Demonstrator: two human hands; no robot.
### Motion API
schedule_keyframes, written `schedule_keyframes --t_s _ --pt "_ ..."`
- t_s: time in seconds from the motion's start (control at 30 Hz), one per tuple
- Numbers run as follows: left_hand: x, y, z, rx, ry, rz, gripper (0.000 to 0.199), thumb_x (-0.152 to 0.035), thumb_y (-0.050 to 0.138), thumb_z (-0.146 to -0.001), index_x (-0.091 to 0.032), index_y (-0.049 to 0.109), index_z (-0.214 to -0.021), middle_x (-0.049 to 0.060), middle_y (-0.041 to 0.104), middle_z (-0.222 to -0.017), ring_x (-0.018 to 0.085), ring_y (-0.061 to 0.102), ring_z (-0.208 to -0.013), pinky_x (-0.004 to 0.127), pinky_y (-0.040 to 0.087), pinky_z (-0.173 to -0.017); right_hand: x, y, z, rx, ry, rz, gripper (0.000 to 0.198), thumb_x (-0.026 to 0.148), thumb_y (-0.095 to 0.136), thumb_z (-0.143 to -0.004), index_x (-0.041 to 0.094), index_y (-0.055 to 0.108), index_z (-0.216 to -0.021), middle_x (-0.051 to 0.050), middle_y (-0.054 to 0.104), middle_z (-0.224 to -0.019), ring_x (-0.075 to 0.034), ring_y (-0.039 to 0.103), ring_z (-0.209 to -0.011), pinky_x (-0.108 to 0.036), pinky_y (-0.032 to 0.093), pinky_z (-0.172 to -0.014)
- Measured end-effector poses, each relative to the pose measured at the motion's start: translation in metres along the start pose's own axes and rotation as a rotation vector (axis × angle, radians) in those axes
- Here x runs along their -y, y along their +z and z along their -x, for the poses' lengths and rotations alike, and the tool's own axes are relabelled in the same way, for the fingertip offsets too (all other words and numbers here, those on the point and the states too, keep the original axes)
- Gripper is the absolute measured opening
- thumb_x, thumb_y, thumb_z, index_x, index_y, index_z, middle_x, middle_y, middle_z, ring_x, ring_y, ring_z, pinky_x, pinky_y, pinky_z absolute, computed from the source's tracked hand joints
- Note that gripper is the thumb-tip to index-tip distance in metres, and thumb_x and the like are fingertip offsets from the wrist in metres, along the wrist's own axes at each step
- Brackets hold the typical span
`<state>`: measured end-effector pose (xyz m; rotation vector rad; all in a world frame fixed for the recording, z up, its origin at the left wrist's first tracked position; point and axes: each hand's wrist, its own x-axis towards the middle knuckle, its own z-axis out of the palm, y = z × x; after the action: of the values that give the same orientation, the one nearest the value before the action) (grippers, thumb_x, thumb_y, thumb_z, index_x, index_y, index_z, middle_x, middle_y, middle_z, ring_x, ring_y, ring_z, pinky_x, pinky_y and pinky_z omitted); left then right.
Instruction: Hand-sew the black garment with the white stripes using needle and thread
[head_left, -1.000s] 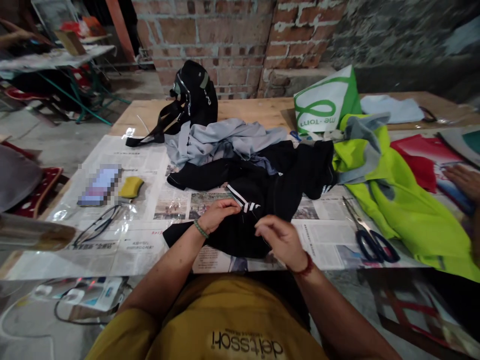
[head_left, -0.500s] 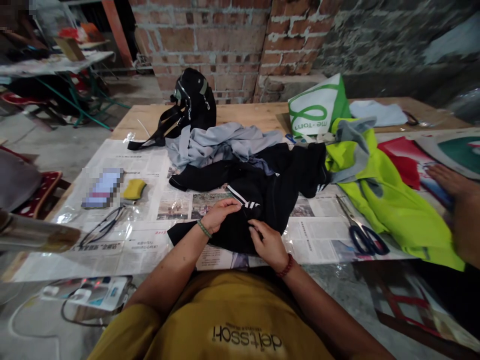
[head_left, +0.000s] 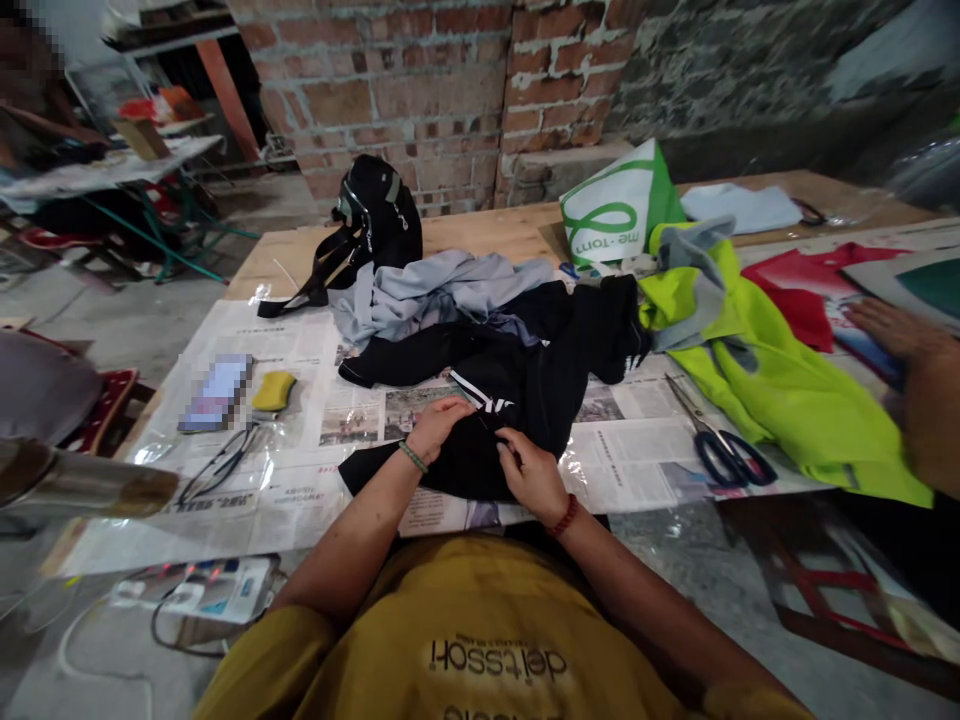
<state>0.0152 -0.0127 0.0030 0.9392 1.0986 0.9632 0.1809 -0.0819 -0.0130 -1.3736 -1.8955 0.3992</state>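
Newspaper sheets (head_left: 300, 480) are spread over the wooden table (head_left: 480, 232), and most of the middle is covered by a black garment (head_left: 525, 375) with white stripes, its near edge lying just in front of the person. A grey garment (head_left: 442, 288) is heaped behind it, and a yellow-green vest (head_left: 780, 390) lies to its right, with a green-and-white bag (head_left: 619, 215) and a black backpack (head_left: 375, 215) further back.

Compared with a second ago, the right hand (head_left: 532, 475) has been brought down from above the cloth and is now pressed onto the black garment, its fingertips pinched on the fabric close to the left hand (head_left: 442, 422). The left hand is seen in much the same place as before, curled with its fingertips gripping the cloth beside the white stripes. Whether anything else is held between the fingers cannot be told.

Scissors (head_left: 720, 450) are lying on the newspaper right of the garment, well apart from both hands. Glasses (head_left: 221, 462) and a yellow sponge (head_left: 274, 392) are seen on the left.
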Motion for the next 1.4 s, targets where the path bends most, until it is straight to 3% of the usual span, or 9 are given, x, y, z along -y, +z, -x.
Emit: schedule_keyframes --t_s 0.23,0.43,0.83,1.03,1.17,1.4 --pt "-0.001 0.002 0.000 0.021 0.013 -0.003 0.021 -0.033 0.070 -0.061 -0.014 0.065 -0.068 -0.001 0.062 -0.066 0.011 0.053 -0.065 0.024 0.039 -0.065 -0.003 0.002 0.002 -0.006 -0.025 0.024 0.025 0.022 0.042 -0.088 0.020 0.058 -0.107 -0.005 0.069 -0.094 -0.016 0.066 -0.084 -0.026 0.051 -0.074" --pt "0.003 0.003 -0.003 -0.094 0.079 0.016 0.014 -0.028 0.065 -0.063 -0.014 0.064 -0.064 -0.001 0.061 -0.064 0.010 0.053 -0.063 0.023 0.040 -0.065 -0.006 0.007 0.002 0.033 -0.099 0.105 0.025 0.017 0.040 -0.087 0.017 0.062 -0.100 -0.007 0.070 -0.090 -0.016 0.067 -0.079 -0.026 0.052 -0.073" --pt "0.004 0.006 -0.004 -0.242 0.156 0.010 0.014 -0.028 0.064 -0.063 -0.015 0.064 -0.062 -0.003 0.059 -0.060 0.010 0.050 -0.060 0.022 0.038 -0.061 -0.006 0.009 0.001 0.044 -0.088 0.138 0.024 0.017 0.043 -0.084 0.018 0.064 -0.095 -0.006 0.071 -0.088 -0.015 0.067 -0.077 -0.024 0.051 -0.072" --pt "0.002 0.002 -0.004 -0.154 0.098 0.051 0.010 -0.025 0.064 -0.060 -0.015 0.063 -0.058 -0.001 0.060 -0.061 0.011 0.052 -0.062 0.023 0.039 -0.064 -0.001 0.008 0.001 0.020 -0.015 0.117 0.025 0.021 0.042 -0.087 0.020 0.061 -0.104 -0.004 0.071 -0.093 -0.015 0.067 -0.077 -0.023 0.050 -0.070" --pt "0.002 0.001 -0.001 -0.030 0.069 0.005 0.011 -0.025 0.064 -0.062 -0.014 0.065 -0.059 0.000 0.062 -0.064 0.012 0.054 -0.064 0.024 0.040 -0.068 -0.002 0.009 0.002 0.008 0.009 0.134 0.027 0.026 0.042 -0.088 0.020 0.058 -0.110 -0.004 0.071 -0.088 -0.014 0.067 -0.070 -0.023 0.050 -0.064" --pt "-0.002 0.001 0.003 0.083 0.026 -0.018 0.010 -0.024 0.066 -0.057 -0.015 0.065 -0.056 0.000 0.062 -0.062 0.013 0.053 -0.067 0.025 0.041 -0.070 0.002 0.009 -0.002 -0.071 -0.087 0.122 0.025 0.028 0.045 -0.089 0.018 0.060 -0.106 -0.005 0.070 -0.083 -0.014 0.065 -0.066 -0.024 0.049 -0.063"
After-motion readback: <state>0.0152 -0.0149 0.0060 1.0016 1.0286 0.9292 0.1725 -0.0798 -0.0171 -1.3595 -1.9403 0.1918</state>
